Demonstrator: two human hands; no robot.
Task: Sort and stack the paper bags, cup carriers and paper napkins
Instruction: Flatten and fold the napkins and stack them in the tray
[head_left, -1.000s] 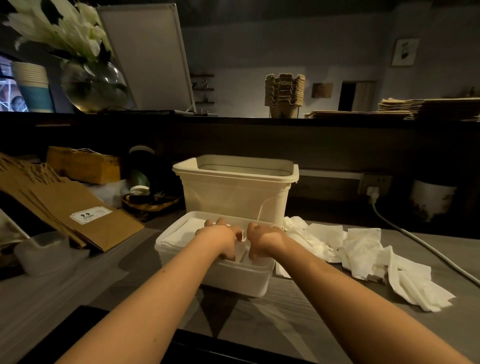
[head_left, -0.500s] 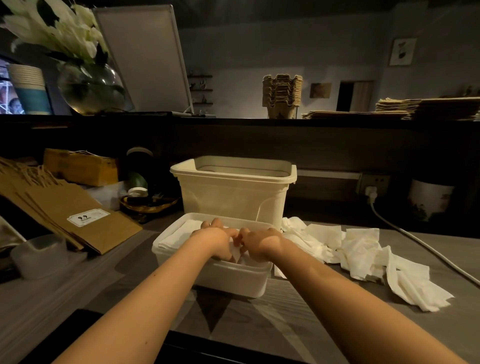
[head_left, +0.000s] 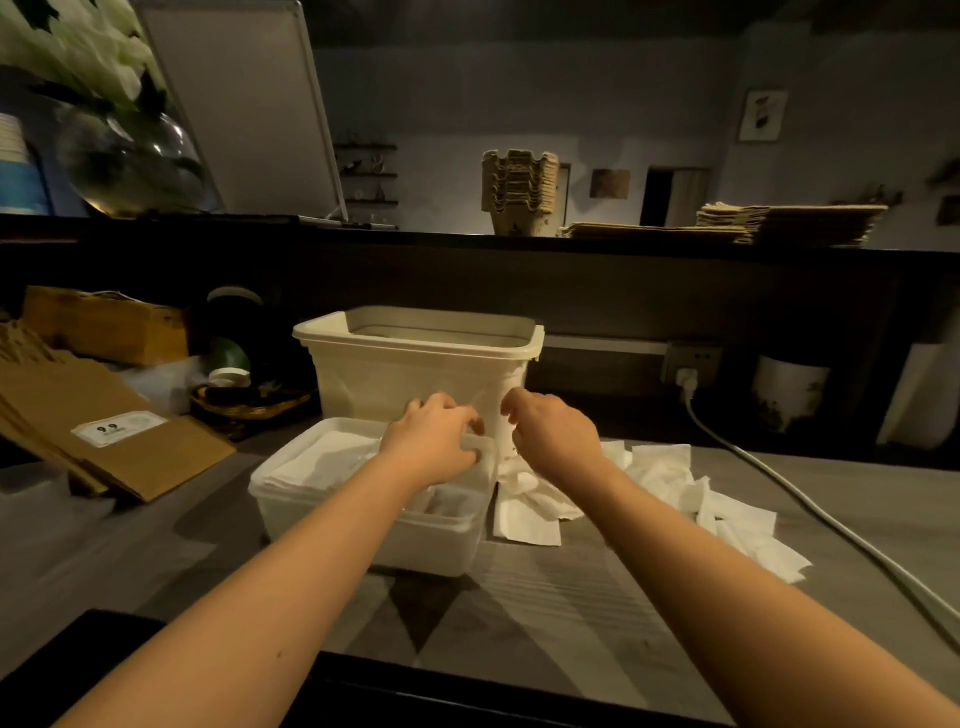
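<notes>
Under left hand (head_left: 431, 441): napkin tub (head_left: 322, 519) | under right hand (head_left: 556, 436): loose napkins (head_left: 670, 467)

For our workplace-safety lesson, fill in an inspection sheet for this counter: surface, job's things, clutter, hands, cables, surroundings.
Surface: grey counter, dimly lit.
Job's things: folded napkins in the low tub; loose napkins heaped to its right; paper bags at left; cup carriers stacked on the ledge, flat bags beside them.
Clutter: tall tub behind the low one; glass vase on the ledge.
Hands: left hand and right hand hover near the low tub's far right corner, fingers curled; grip unclear.
Cables: white cable runs from the wall socket across the counter's right side.
Surroundings: dark room, wall picture.
</notes>
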